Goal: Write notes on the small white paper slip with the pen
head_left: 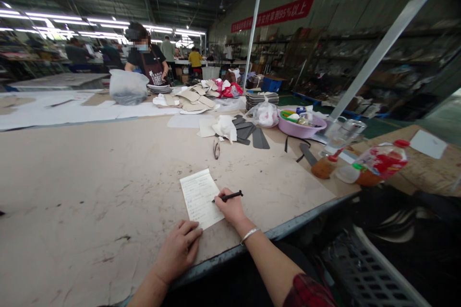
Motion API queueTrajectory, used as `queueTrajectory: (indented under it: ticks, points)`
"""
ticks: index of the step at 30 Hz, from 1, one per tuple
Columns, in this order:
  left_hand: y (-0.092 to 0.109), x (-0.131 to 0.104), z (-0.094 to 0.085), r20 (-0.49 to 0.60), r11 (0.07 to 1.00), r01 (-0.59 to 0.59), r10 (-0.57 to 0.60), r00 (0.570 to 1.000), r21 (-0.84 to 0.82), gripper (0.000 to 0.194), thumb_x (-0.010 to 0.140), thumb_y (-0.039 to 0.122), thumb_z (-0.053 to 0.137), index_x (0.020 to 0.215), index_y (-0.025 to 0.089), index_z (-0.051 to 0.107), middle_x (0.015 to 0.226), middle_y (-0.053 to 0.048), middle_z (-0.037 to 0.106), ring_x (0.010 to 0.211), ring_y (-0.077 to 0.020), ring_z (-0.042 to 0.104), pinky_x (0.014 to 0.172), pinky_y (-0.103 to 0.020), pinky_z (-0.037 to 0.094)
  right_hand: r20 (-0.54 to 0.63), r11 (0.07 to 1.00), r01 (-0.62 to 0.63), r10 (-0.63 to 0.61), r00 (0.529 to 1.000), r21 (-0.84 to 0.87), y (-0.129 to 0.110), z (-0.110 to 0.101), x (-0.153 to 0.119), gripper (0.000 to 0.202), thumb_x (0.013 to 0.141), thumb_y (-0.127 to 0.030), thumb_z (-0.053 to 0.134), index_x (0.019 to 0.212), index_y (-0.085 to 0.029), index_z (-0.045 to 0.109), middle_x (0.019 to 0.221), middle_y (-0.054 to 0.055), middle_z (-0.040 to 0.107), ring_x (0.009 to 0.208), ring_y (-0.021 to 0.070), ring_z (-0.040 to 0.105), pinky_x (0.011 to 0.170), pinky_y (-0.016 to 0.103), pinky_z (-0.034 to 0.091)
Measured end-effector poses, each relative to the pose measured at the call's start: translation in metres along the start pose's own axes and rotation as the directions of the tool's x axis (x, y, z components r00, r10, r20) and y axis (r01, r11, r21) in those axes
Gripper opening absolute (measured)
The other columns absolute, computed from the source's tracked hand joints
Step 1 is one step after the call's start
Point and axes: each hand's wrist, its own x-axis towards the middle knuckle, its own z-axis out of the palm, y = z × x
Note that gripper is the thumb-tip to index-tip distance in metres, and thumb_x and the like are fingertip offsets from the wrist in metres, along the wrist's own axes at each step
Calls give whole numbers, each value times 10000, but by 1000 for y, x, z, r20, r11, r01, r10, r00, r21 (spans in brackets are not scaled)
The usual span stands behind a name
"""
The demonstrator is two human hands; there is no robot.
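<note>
The right hand [230,207] pinches a black pen [232,196] over the notepad [200,198], while the left hand [180,244], loosely curled, touches its lower edge.

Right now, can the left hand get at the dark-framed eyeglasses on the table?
Probably yes, with a forward reach: the left hand shows nothing in its fingers, and the bare tan tabletop left of the white paper notepad leaves a way round to the dark-framed eyeglasses.
</note>
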Motion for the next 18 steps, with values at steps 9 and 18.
queueTrajectory:
  ticks: [9, 18]
  points:
    - [2, 2, -3, 26, 1000, 3, -3, 1000, -8, 247, 880, 160, 453, 1011, 189, 660, 992, -82, 652, 892, -215, 578, 794, -368, 536, 0, 994, -32, 32, 999, 103, 5, -13, 2, 176, 728, -376, 504, 647, -221, 490, 521, -47, 469, 500, 147, 479, 489, 255, 384]
    - [1, 1, -1, 10, 1000, -4, 4, 1000, 14, 254, 864, 144, 459, 985, 195, 676, 981, -84, 652, 883, -208, 587, 777, -354, 546, 45, 998, 31, -34, 998, 60, 2, -12, 0, 161, 719, -354, 535, 641, -214, 521, 568, -36, 500, 567, 151, 467, 544, 258, 366]
